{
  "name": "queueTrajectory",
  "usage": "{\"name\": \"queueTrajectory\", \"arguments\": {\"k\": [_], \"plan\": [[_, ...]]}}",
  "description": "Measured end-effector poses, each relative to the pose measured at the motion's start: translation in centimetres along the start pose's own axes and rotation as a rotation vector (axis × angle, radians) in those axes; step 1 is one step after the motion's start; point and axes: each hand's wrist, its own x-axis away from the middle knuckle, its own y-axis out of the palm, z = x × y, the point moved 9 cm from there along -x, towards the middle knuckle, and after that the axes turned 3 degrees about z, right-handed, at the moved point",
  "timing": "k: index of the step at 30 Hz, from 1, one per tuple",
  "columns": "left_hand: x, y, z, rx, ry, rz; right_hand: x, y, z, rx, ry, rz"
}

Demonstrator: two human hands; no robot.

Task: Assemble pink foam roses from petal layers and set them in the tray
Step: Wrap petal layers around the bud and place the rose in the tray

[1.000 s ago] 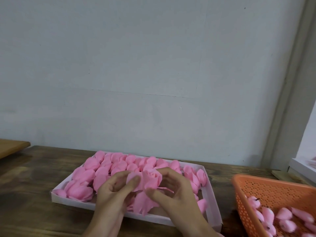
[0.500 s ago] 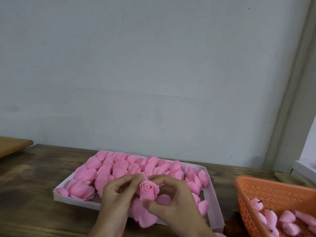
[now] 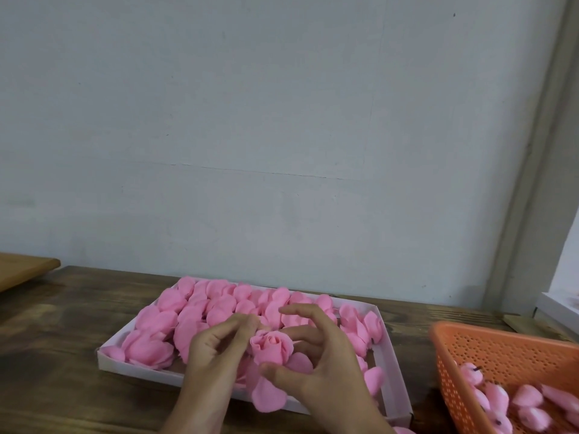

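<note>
Pink rose (image 3: pixel 272 346), two hands (image 3: pixel 213 358) (image 3: pixel 329 368), one tray (image 3: pixel 138 367)

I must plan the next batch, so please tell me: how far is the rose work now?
Done: the tray looks mostly filled with pink roses. In hand: the left hand and right hand hold a half-built rose, one outer petal hanging loose. Left: wrap that petal, set the rose in the tray; buds lie in the orange basket.

One left hand (image 3: pixel 216 352), one right hand (image 3: pixel 319 364). Between them, one rose (image 3: pixel 271 346). Beyond them, one tray (image 3: pixel 138 369) of finished roses (image 3: pixel 200 308), too many to count. To their right, one basket (image 3: pixel 501 349) with several buds (image 3: pixel 526 399).
</note>
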Motion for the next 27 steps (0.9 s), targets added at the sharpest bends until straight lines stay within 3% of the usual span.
{"name": "queueTrajectory", "arguments": {"k": [7, 15, 21, 27], "plan": [[-0.3, -0.4, -0.1, 0.071, -0.04, 0.034, -0.1, 0.2, 0.0, -0.028, -0.008, -0.016], [0.8, 1.5, -1.3, -0.165, -0.138, -0.202, -0.8, -2.1, 0.4, -0.324, 0.027, 0.132], [0.1, -0.5, -2.3, 0.086, -0.233, 0.031, -0.7, -2.4, 0.0, -0.258, -0.035, 0.143], [0.3, -0.7, -1.4, 0.141, -0.188, 0.12, -0.3, -1.0, -0.8, -0.103, -0.109, 0.039]]}}
